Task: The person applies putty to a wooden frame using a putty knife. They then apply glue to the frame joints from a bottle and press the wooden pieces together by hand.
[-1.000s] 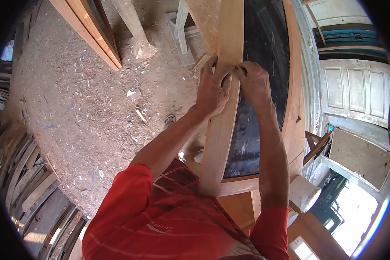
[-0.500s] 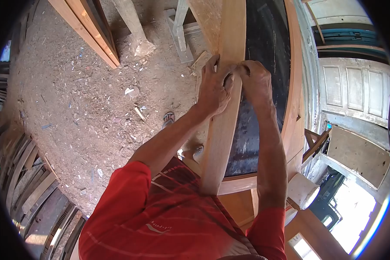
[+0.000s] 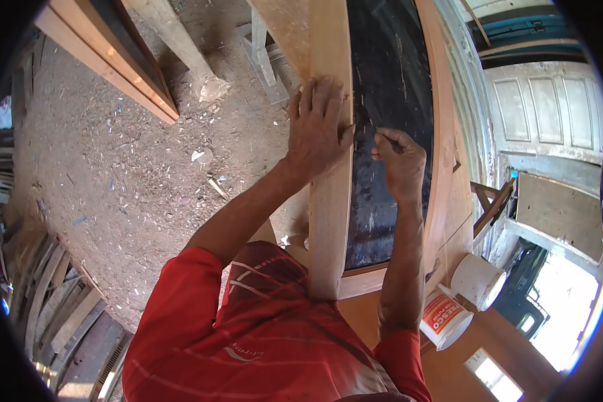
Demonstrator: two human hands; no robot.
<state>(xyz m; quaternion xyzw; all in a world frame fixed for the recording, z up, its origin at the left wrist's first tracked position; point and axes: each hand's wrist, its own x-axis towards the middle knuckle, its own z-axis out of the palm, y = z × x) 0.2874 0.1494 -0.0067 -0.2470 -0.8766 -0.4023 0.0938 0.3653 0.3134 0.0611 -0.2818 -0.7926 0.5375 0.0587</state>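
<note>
Clock: 12 at the top of the head view.

The long, flat, pale-brown wooden board [image 3: 329, 208] lies beneath the left hand [image 3: 315, 134], its long axis running roughly 12 to 6 o'clock. The left hand is the nearer one: it rests on the board's face, fingers slightly spread and pointing towards 12, thumb out to 3 o'clock at the board's edge.

The right hand [image 3: 403, 162] sits at about 4 o'clock from the left, over the scuffed, glossy black panel [image 3: 372, 234]. From its fingers the board lies at 9 o'clock, near but apart. These fingers are curled in, thumb drawn up to the forefinger; cannot tell whether something small is pinched there, nor whether the hand touches the panel.

Surface: the panel runs alongside the board at its 3 o'clock side, bordered farther out by an orange-brown wooden strip [image 3: 443, 127] and closed at 6 o'clock by a short pale wooden rail [image 3: 363, 283].

Room: brown earthen floor [image 3: 134, 174] littered with chips at 9 o'clock; stacked timber offcuts [image 3: 74, 325] at 8; white plastic bucket with an orange-red label [image 3: 447, 319] at 5; pale panelled door [image 3: 548, 110] at 2.
</note>
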